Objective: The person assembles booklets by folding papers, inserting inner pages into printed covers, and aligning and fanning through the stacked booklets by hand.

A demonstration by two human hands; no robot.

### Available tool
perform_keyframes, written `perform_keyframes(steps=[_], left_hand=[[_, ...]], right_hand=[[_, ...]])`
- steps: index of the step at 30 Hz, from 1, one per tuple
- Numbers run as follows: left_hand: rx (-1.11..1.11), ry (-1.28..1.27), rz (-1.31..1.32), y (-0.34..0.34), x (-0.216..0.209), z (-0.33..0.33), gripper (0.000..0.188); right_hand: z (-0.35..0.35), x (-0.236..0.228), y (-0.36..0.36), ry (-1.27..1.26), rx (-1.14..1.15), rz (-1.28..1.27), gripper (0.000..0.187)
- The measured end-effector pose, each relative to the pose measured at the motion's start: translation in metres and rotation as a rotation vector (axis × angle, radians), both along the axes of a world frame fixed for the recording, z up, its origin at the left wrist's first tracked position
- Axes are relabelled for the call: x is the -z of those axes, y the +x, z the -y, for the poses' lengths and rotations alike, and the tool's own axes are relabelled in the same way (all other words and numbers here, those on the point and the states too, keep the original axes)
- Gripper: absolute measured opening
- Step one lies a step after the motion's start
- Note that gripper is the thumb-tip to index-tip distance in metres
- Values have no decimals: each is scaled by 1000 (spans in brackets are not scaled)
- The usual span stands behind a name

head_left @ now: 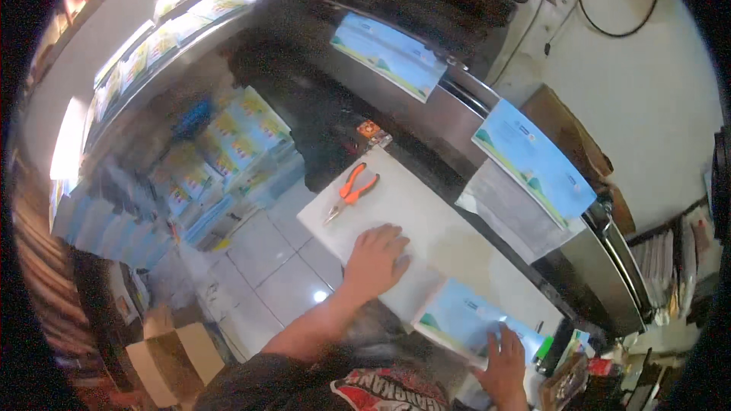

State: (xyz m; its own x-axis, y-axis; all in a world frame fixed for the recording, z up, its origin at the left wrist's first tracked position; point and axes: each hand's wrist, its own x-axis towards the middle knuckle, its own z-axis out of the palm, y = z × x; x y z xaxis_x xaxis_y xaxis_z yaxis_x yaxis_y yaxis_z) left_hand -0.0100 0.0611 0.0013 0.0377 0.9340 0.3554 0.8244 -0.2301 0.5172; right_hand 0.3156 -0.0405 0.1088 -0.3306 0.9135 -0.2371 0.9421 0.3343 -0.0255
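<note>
My left hand (377,257) lies palm down on a long white tabletop (430,209), its fingers stretched and nothing in them. Beyond it, near the table's far left corner, rests a pair of pliers (352,192) with orange and black handles. At the table's near right end is a blue printed sheet or stack of sheets (455,313) with a green landscape along its edge. Over the right part of that print is my right hand (504,365), fingers spread; whether it presses on the paper is hard to tell.
Similar blue prints (392,53) (533,158) hang over a dark metal machine rail across from me. Bundled printed stacks (244,137) stand on the tiled floor (278,278) at left, with a cardboard box (177,361) nearer. Beside my right hand are a green-ended item (544,348) and clutter.
</note>
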Motion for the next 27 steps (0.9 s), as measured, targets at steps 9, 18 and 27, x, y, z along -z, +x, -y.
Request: perform_keyframes(steps=[9,18,27], left_hand=[[-11,17,-17,-3,-3,-2,36],[-21,-11,-20,-11,1,0,35],[-3,-4,-30,-12,10,-1,36]], right_hand=[[-65,-64,40,15,341,-154,24],[-294,-111,9,1134,-54,-245,63],[-276,12,-18,727,-204,-123,36]])
